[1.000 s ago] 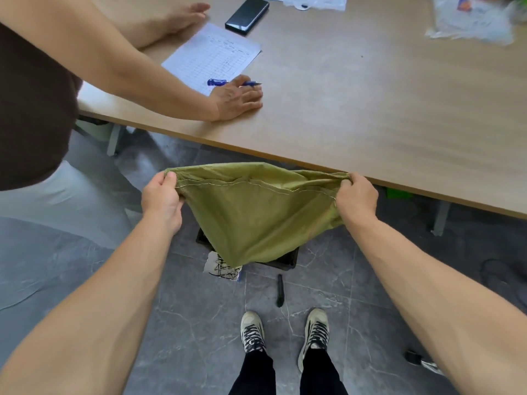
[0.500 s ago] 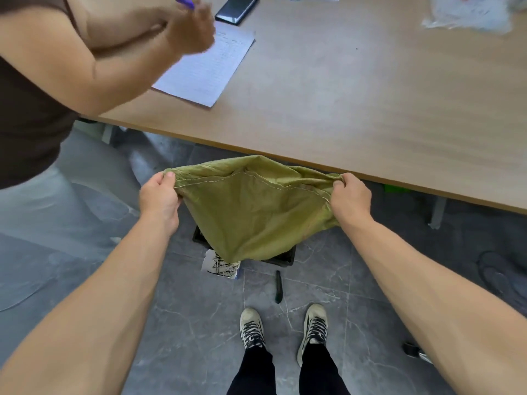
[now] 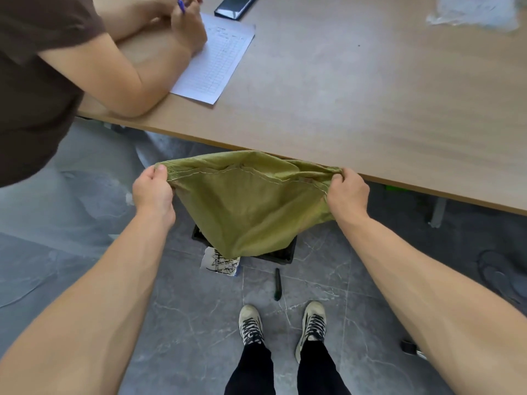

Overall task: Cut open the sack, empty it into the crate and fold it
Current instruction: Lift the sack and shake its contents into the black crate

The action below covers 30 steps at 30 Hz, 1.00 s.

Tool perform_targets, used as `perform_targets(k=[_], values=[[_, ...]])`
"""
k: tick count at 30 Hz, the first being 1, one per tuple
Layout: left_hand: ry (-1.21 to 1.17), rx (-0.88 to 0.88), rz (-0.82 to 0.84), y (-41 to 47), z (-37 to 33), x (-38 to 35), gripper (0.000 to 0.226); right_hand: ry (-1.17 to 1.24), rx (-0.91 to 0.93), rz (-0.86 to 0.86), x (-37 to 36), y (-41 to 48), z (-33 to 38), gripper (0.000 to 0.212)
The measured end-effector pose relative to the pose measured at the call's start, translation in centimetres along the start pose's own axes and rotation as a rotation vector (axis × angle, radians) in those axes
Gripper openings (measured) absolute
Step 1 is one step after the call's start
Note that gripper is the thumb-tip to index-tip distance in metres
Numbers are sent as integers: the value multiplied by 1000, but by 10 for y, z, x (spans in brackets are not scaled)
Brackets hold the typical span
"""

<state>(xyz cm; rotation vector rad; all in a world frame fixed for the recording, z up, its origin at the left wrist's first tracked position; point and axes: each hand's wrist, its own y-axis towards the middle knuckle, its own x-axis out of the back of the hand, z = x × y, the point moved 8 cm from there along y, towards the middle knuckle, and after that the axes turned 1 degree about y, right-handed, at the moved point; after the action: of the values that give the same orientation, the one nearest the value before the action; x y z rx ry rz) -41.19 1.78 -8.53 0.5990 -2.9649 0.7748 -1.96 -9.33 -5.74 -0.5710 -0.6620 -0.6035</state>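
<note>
Head view:
Left hand point(image 3: 152, 192): your thumb and curled fingers pinch the left corner of the olive-green woven sack point(image 3: 251, 212).
Right hand point(image 3: 346, 195): your fingers are clamped on its right corner.
Sack: stitched edge runs left to right by the wooden table point(image 3: 370, 109); the tip hangs over the black plastic crate point(image 3: 282, 253).
Writing: gridded white sheet point(image 3: 219, 67), unreadable.

My left arm point(image 3: 114, 280) and right arm point(image 3: 413, 280) stretch forward and down, well apart. My left hand point(image 3: 152, 192) pinches one top corner of the sack point(image 3: 251, 212), thumb on top; my right hand point(image 3: 346, 195) grips the other corner, fingers curled.
</note>
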Motion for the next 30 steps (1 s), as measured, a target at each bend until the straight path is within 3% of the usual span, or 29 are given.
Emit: perform_targets(k=[4,6,8,11,21,25,30], values=[[-2,-23,-59,-1,-3,2,31,-44,11,8,-1,0,2,27],[-20,-79,-10,0,-5,-1,32,-4,32,-25,2,1,5,28],[63,-54,33,3,0,-5,29,-4,5,-18,1,2,2,27],[54,4,-41,4,2,2,31,-16,-24,26,-3,2,-2,26],[-11,-170,-69,1,-14,2,29,159,-50,-63,4,3,2,31],[75,-104,-68,1,-7,-3,30,138,-142,-23,-1,-2,-13,27],[51,-147,-52,8,-15,-4,32,134,-131,-51,6,0,-12,28]])
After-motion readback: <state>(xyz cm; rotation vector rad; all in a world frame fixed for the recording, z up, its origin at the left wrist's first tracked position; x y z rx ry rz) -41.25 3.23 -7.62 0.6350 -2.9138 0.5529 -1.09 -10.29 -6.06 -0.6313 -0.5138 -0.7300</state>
